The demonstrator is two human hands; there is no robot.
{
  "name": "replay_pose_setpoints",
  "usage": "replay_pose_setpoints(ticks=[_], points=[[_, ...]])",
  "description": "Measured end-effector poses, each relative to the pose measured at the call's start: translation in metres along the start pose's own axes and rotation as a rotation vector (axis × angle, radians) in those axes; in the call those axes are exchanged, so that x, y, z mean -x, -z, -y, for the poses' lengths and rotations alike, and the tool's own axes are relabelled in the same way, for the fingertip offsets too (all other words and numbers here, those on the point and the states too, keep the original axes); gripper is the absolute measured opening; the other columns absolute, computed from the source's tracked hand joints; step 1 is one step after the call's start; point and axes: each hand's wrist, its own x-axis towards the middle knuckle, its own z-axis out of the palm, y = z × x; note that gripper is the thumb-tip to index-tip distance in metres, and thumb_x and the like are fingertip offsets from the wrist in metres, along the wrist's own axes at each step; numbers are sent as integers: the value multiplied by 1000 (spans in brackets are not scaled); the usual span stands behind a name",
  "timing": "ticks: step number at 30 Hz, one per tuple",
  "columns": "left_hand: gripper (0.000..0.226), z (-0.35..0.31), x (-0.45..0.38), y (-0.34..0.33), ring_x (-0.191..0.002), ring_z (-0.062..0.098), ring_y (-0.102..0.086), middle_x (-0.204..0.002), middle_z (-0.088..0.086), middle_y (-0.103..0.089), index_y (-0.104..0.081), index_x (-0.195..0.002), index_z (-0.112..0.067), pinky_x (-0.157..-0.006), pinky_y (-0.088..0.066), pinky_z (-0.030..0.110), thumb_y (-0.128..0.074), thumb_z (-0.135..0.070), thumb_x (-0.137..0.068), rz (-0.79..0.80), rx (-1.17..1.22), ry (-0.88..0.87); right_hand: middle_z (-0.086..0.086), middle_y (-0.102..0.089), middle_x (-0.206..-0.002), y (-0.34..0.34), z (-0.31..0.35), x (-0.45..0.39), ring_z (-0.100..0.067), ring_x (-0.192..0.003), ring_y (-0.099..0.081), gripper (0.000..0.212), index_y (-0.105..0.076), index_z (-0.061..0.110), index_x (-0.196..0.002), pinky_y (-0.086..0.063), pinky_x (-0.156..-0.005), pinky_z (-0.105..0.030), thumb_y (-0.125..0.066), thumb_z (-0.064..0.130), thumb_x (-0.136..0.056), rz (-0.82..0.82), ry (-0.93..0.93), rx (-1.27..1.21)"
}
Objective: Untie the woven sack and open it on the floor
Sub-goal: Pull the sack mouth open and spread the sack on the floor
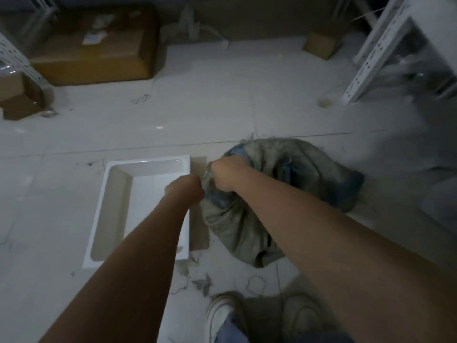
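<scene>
A dusty grey-green woven sack (294,179) with faded blue patches lies bulging on the pale tiled floor, right of centre. Its gathered neck points left, toward a white tray. My left hand (185,190) is closed in a fist on the neck's left side. My right hand (228,173) is clenched on the bunched neck just beside it, the two fists almost touching. The tie itself is hidden between my fingers.
A shallow white rectangular tray (116,201) sits on the floor left of the sack, partly under my left forearm. Cardboard boxes (99,55) line the back left. A white perforated metal rack (385,53) stands at the right. My shoes (222,315) and loose fibre scraps are near the bottom.
</scene>
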Motion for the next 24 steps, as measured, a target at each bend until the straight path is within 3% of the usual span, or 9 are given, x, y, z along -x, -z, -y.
replay_pose_setpoints(ticks=[3, 7, 10, 12, 13, 15, 19, 21, 24], points=[[33, -36, -7, 0, -114, 35, -58, -122, 17, -62, -59, -117, -1, -96, -49, 42, -43, -11, -91, -15, 24, 6, -13, -59, -108, 3, -37, 18, -27, -109, -58, 27, -59, 6, -115, -45, -83, -33, -41, 14, -95, -2, -57, 32], [32, -78, -14, -8, -111, 37, -59, -120, 22, -62, -61, -112, 0, -96, -49, 45, -41, -17, -92, -136, 260, -39, -11, -61, -119, -15, -88, 30, -28, -108, -58, 27, -62, 9, -111, -45, -83, -30, -43, 21, -95, -12, -310, -114], [39, -100, -22, -16, -110, 38, -58, -119, 24, -61, -59, -115, 1, -94, -47, 41, -38, -26, -97, -114, 451, -15, -15, -62, -99, -33, -123, 31, -28, -89, -57, 32, -59, 5, -84, -46, -78, -31, -36, 23, -98, -30, -560, -469], [46, -112, -29, -23, -112, 37, -57, -122, 23, -61, -56, -120, 2, -93, -45, 38, -40, -34, -97, -65, 574, 43, -12, -53, -79, -44, -135, 26, -27, -79, -54, 37, -57, 0, -103, -50, -84, -36, -31, 26, -100, -22, -686, -820], [49, -117, -33, -26, -114, 37, -56, -125, 22, -60, -54, -124, 2, -94, -44, 37, -42, -37, -96, -42, 646, 71, -11, -52, -79, -50, -136, 22, -26, -79, -54, 41, -51, 0, -122, -51, -91, -38, -30, 28, -100, -10, -731, -963], [53, -126, -38, -31, -121, 35, -52, -132, 22, -55, -49, -131, 3, -98, -42, 34, -44, -36, -96, 3, 805, 129, -15, -57, -104, -57, -134, 14, -26, -88, -53, 49, -37, 3, -139, -48, -99, -41, -29, 31, -100, 24, -766, -1135], [62, -135, -41, -33, -127, 37, -48, -138, 23, -50, -45, -135, 2, -110, -37, 37, -30, -45, -98, 69, 1021, 199, -12, -55, -126, -64, -127, -3, -25, -103, -54, 50, -42, 7, -137, -45, -102, -38, -28, 37, -99, 66, -770, -1321], [63, -136, -38, -30, -126, 37, -49, -137, 23, -51, -48, -134, -2, -110, -37, 42, -26, -48, -98, 90, 1088, 216, -13, -58, -125, -62, -124, -7, -28, -109, -57, 51, -49, 10, -131, -49, -98, -41, -27, 42, -98, 74, -769, -1433], [62, -139, -32, -17, -118, 36, -55, -129, 22, -56, -52, -129, -3, -103, -43, 37, -25, -49, -97, 98, 1165, 229, -15, -61, -122, -53, -121, 1, -31, -108, -60, 51, -52, 10, -126, -53, -90, -40, -24, 43, -99, 46, -761, -1565]])
